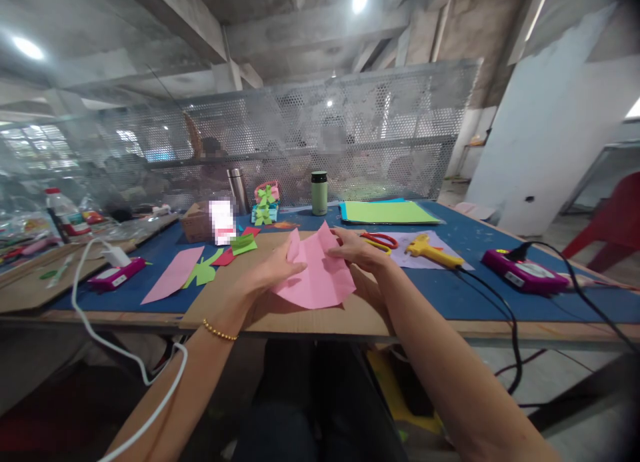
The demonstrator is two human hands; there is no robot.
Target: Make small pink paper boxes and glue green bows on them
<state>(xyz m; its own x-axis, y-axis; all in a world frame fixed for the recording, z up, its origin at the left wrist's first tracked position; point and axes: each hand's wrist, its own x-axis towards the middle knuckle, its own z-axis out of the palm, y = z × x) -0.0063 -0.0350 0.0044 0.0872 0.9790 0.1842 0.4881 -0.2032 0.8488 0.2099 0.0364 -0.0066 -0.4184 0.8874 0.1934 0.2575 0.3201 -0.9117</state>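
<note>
A creased sheet of pink paper (316, 275) stands partly raised over a brown cardboard sheet (215, 305), its two upper corners bent upward. My left hand (273, 267) grips its left side, thumb on the near face and the other fingers hidden behind. On the opposite side, my right hand (357, 249) holds the right edge between thumb and fingers. Scissors with red and yellow handles (383, 241) lie just past my right hand. Left of the cardboard are a flat pink paper piece (173, 274) and a green paper cutout (204, 270).
A yellow hot glue gun (433, 252) rests on pale purple paper, its cord running off the table's front. Purple boxes (523, 272) sit at both sides. Behind stand a green tumbler (319, 194), a steel flask (239, 190) and stacked green paper (390, 213). A white cable (83, 315) hangs over the left edge.
</note>
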